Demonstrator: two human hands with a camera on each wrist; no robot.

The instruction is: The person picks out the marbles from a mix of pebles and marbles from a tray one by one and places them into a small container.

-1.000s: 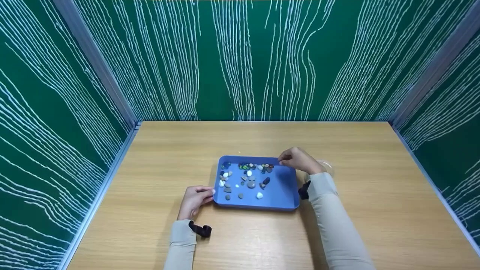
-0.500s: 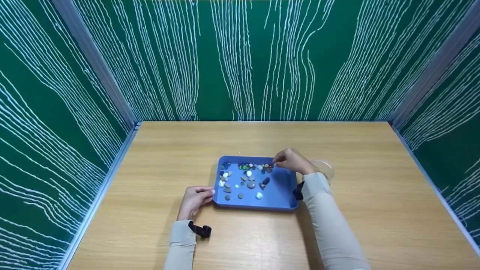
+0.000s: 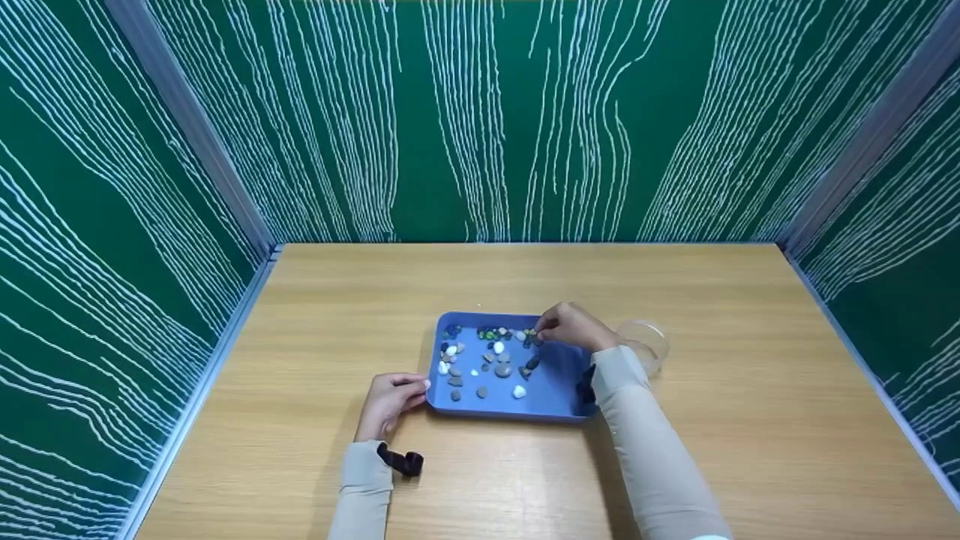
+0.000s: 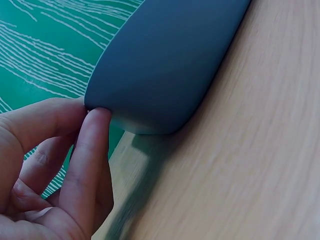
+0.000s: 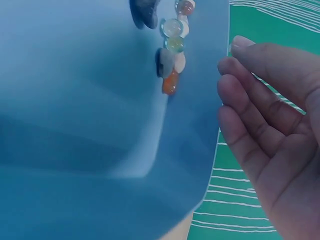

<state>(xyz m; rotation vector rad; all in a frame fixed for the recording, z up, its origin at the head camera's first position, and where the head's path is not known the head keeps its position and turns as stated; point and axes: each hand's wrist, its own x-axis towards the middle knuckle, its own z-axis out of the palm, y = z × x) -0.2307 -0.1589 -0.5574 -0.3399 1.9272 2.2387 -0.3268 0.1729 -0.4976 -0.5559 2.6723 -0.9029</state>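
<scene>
A blue tray [image 3: 559, 390] lies on the table with pebbles and glass beads in it. My left hand [image 3: 388, 403] pinches the tray's left rim near the front corner; in the left wrist view its thumb and forefinger meet at the rim [image 4: 92, 95]. Over the far right part of the tray, my right hand [image 3: 577, 328] bends down close to the beads along the far wall. The right wrist view shows its fingers [image 5: 235, 92] loosely bent beside the rim, holding nothing. Near them sit an orange bead [image 5: 170, 82] and a grey pebble [image 5: 163, 62].
A clear round container [image 3: 654, 341] stands right of the tray, partly behind the right forearm. White pebbles [image 3: 519, 391] and grey pebbles [image 3: 502, 370] are spread over the tray's left and middle. Green panels [image 3: 517, 120] with white lines enclose the wooden table [image 3: 750, 420].
My right hand has moved left along the tray's far side, from near the far right corner to the beads. The left hand and the tray have stayed in place.
</scene>
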